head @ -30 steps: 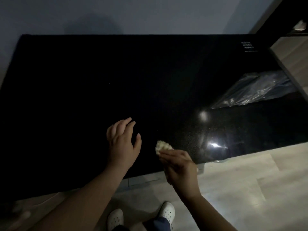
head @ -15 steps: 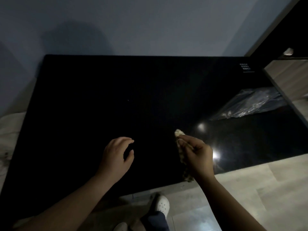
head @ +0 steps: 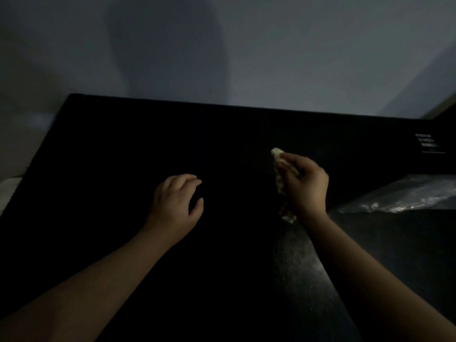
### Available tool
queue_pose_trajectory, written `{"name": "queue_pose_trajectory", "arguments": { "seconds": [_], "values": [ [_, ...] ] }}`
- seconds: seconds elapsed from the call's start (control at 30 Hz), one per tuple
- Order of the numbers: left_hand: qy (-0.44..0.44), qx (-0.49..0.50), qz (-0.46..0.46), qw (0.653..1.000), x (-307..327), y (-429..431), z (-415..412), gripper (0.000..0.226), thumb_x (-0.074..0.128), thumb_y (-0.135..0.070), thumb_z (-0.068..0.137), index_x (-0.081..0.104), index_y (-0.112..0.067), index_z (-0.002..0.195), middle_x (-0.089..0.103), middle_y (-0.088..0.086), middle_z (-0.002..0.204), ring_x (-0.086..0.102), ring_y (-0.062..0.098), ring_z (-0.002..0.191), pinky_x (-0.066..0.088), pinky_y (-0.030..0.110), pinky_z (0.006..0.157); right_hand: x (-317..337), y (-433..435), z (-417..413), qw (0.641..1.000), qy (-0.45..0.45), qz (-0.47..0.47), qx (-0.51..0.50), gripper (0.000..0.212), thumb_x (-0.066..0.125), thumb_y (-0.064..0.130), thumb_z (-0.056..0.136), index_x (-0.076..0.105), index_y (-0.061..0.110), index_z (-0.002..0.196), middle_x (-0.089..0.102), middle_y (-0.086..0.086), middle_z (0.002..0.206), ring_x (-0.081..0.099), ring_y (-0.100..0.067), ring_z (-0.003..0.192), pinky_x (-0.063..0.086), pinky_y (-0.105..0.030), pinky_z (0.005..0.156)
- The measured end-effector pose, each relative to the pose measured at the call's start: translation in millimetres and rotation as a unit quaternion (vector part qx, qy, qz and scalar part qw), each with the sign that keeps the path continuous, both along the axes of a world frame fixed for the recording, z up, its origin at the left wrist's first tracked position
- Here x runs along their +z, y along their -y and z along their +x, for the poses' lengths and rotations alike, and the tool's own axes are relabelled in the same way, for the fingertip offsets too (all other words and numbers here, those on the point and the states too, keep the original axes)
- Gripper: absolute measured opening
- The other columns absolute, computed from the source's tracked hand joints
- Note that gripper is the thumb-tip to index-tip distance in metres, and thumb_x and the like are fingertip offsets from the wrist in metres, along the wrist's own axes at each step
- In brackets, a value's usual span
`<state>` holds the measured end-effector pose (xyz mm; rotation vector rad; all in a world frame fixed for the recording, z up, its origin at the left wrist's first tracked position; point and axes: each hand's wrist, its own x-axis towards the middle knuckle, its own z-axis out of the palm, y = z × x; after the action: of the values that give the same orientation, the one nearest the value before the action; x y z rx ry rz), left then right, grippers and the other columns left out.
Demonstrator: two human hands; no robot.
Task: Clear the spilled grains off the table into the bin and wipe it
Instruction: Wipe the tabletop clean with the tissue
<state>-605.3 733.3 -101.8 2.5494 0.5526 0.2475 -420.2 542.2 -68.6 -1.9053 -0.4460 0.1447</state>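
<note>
The black glossy table [head: 123,156] fills most of the head view in dim light. My right hand [head: 304,185] grips a pale crumpled cloth [head: 280,180] over the table's middle right; the cloth sticks out above my fingers and hangs below my palm. My left hand [head: 176,203] hovers low over the table's middle with its fingers loosely curled and holds nothing. Fine pale specks [head: 293,262] show on the surface under my right forearm. No bin is in view.
A crumpled clear plastic bag [head: 404,196] lies on the table at the right edge. A small white label [head: 428,143] sits at the far right corner. A grey wall stands behind the table.
Both hands have moved away from the table's near edge toward its middle. My right hand carried the cloth further in and to the right. The camera has tilted up, so floor and shoes left the view.
</note>
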Motion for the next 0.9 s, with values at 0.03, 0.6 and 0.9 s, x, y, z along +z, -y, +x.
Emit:
{"name": "queue_pose_trajectory", "arguments": {
  "seconds": [0.03,0.6,0.9],
  "values": [
    [0.006,0.008,0.003,1.000,-2.4,-5.3,10.9,0.064,0.031,-0.050,0.086,0.057,-0.008,0.127,0.054,0.007,0.127,0.046,0.028,0.121,0.036,0.041,0.101,0.4,-9.5,17.6,1.000,0.010,-0.012,0.003,0.023,0.068,0.015,0.091,0.071,0.019,0.113,0.070,0.011,0.104,0.065,0.011,0.090,0.052,-0.010,0.079],
    [-0.097,0.039,0.110,0.988,-30.0,-22.6,46.9,0.058,0.025,-0.046,0.094,0.037,-0.017,0.143,0.031,0.001,0.150,0.026,0.022,0.138,0.017,0.044,0.114,-47.9,-120.3,182.3,0.988,0.086,-0.130,0.007,0.023,0.061,0.011,0.093,0.071,0.011,0.114,0.071,0.000,0.102,0.066,-0.009,0.085,0.052,-0.012,0.076],
    [-0.131,0.010,0.148,0.980,-29.0,-26.4,48.6,0.063,0.019,-0.047,0.095,0.027,-0.014,0.149,0.024,0.005,0.155,0.020,0.024,0.142,0.012,0.045,0.115,-60.7,-116.9,154.0,0.976,0.142,-0.130,0.097,0.024,0.066,0.003,0.088,0.074,0.011,0.109,0.070,0.001,0.104,0.066,-0.014,0.097,0.053,-0.024,0.091]
  ]
}}
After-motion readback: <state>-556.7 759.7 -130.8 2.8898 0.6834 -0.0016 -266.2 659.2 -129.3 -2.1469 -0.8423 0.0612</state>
